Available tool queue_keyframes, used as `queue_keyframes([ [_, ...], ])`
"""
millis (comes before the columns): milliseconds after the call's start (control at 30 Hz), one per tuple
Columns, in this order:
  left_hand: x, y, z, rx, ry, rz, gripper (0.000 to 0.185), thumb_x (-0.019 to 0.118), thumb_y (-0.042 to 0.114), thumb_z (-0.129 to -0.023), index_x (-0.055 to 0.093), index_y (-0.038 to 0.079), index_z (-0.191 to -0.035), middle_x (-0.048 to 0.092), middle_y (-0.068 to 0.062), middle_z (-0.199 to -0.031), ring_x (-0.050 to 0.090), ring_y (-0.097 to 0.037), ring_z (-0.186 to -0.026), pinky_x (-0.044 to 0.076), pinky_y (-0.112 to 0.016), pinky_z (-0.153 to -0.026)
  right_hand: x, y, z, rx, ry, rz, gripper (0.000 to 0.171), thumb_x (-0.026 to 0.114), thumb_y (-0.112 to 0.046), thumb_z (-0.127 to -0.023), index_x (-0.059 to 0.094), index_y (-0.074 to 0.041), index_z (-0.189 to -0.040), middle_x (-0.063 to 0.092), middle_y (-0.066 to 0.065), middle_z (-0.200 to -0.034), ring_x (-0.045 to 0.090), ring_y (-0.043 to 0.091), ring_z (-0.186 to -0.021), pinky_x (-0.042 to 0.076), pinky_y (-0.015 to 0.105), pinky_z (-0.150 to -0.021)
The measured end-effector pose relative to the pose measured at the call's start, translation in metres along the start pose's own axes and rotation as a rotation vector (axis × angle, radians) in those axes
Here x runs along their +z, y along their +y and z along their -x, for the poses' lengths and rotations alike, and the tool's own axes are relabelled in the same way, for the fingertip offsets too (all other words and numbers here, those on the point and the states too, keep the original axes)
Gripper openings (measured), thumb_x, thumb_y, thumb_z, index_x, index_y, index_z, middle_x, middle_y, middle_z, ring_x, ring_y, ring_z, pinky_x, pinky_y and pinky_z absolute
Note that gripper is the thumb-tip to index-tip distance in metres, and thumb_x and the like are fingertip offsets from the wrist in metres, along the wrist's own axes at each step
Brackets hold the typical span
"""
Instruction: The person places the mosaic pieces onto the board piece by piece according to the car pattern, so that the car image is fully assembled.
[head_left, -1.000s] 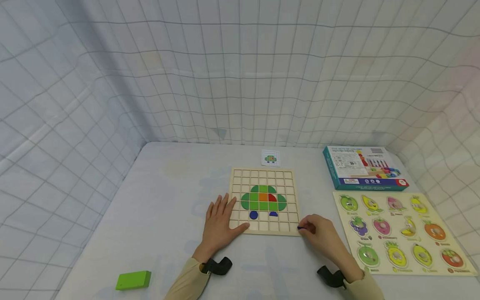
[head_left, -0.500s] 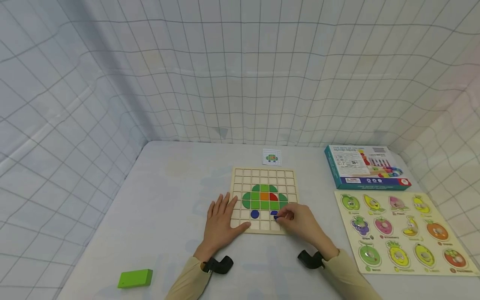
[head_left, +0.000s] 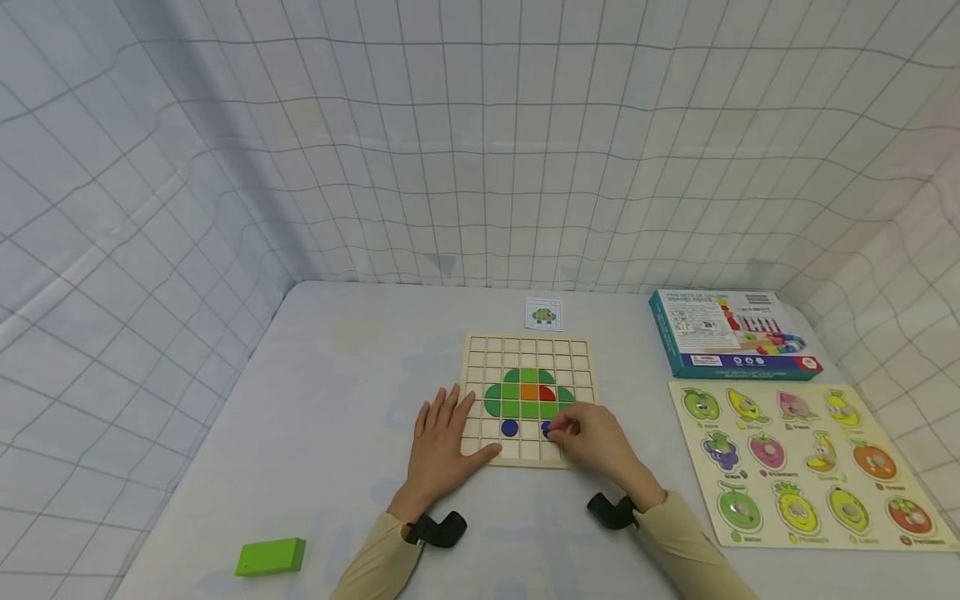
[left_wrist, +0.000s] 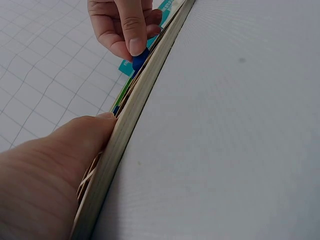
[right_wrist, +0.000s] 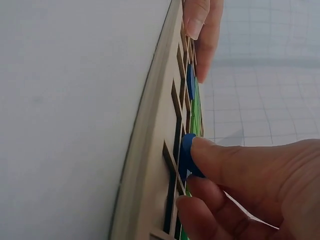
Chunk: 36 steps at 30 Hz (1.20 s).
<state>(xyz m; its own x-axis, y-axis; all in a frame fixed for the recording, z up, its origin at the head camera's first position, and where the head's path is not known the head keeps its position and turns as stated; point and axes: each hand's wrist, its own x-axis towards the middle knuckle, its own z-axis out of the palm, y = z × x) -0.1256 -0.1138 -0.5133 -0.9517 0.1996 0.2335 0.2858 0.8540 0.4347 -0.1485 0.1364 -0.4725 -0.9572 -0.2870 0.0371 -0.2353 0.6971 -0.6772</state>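
Observation:
A wooden grid board (head_left: 528,345) lies on the table with a green, orange and red tile picture (head_left: 528,393) in it. A blue round tile (head_left: 509,427) sits in the row below. My right hand (head_left: 588,437) pinches a small blue piece (head_left: 547,427) (right_wrist: 187,150) (left_wrist: 139,58) over a cell of that row, right of the round tile. My left hand (head_left: 442,437) lies flat on the board's near left corner (left_wrist: 107,165), with its fingers straight and its thumb along the front edge.
A small pattern card (head_left: 543,314) lies behind the board. A teal game box (head_left: 731,333) stands at the back right, with a fruit peg puzzle (head_left: 802,462) in front of it. A green block (head_left: 271,556) lies near the table's front left.
My right hand came from the board's near right corner leftward over the board with the blue piece, then lowered it to the cell. The left hand stayed put.

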Motion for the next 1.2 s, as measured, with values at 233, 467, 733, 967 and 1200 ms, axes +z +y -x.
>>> queue_keyframes([
  [233, 0.0006, -0.0002, 0.0006, 0.006, 0.005, -0.005, 0.086, 0.063, 0.061, -0.08, 0.039, 0.01, -0.145, 0.029, -0.015, -0.151, 0.015, -0.033, -0.141, 0.009, -0.052, -0.11, 0.001, -0.0013, -0.0013, -0.015, 0.037, 0.046, 0.012, 0.079, -0.012, -0.078, 0.072, -0.017, -0.07, 0.053, -0.009, -0.072, 0.046, 0.009, -0.063, 0.04, 0.026, -0.055],
  [467, 0.0014, -0.0003, 0.0006, 0.01, 0.008, -0.005, 0.086, 0.063, 0.06, -0.08, 0.039, 0.01, -0.146, 0.029, -0.015, -0.151, 0.016, -0.033, -0.141, 0.009, -0.052, -0.11, 0.0026, -0.0015, -0.0012, -0.005, 0.034, 0.05, 0.007, 0.079, -0.014, -0.078, 0.074, -0.015, -0.074, 0.054, -0.009, -0.069, 0.046, 0.009, -0.061, 0.04, 0.027, -0.055],
  [733, 0.0012, -0.0007, 0.0006, 0.009, 0.009, -0.008, 0.086, 0.063, 0.061, -0.08, 0.039, 0.01, -0.146, 0.029, -0.015, -0.151, 0.016, -0.033, -0.14, 0.009, -0.052, -0.11, 0.0016, -0.0027, 0.0004, -0.013, 0.044, 0.073, 0.008, 0.081, -0.016, -0.076, 0.073, -0.017, -0.075, 0.054, -0.01, -0.07, 0.047, 0.008, -0.059, 0.04, 0.026, -0.053],
  [967, 0.0011, -0.0008, 0.0011, 0.012, 0.013, 0.001, 0.086, 0.064, 0.06, -0.08, 0.04, 0.009, -0.145, 0.03, -0.016, -0.15, 0.017, -0.033, -0.14, 0.009, -0.052, -0.11, 0.0008, 0.0, -0.0008, -0.025, 0.041, 0.09, 0.012, 0.081, -0.016, -0.076, 0.07, -0.018, -0.072, 0.054, -0.011, -0.068, 0.047, 0.007, -0.059, 0.04, 0.026, -0.053],
  [1200, 0.0011, -0.0002, 0.0004, 0.011, 0.011, 0.002, 0.087, 0.063, 0.06, -0.08, 0.039, 0.009, -0.145, 0.03, -0.016, -0.15, 0.017, -0.033, -0.14, 0.009, -0.052, -0.11, -0.0005, 0.0014, -0.0022, -0.038, 0.035, 0.103, 0.013, 0.081, -0.017, -0.076, 0.069, -0.017, -0.072, 0.053, -0.011, -0.067, 0.046, 0.008, -0.059, 0.039, 0.028, -0.054],
])
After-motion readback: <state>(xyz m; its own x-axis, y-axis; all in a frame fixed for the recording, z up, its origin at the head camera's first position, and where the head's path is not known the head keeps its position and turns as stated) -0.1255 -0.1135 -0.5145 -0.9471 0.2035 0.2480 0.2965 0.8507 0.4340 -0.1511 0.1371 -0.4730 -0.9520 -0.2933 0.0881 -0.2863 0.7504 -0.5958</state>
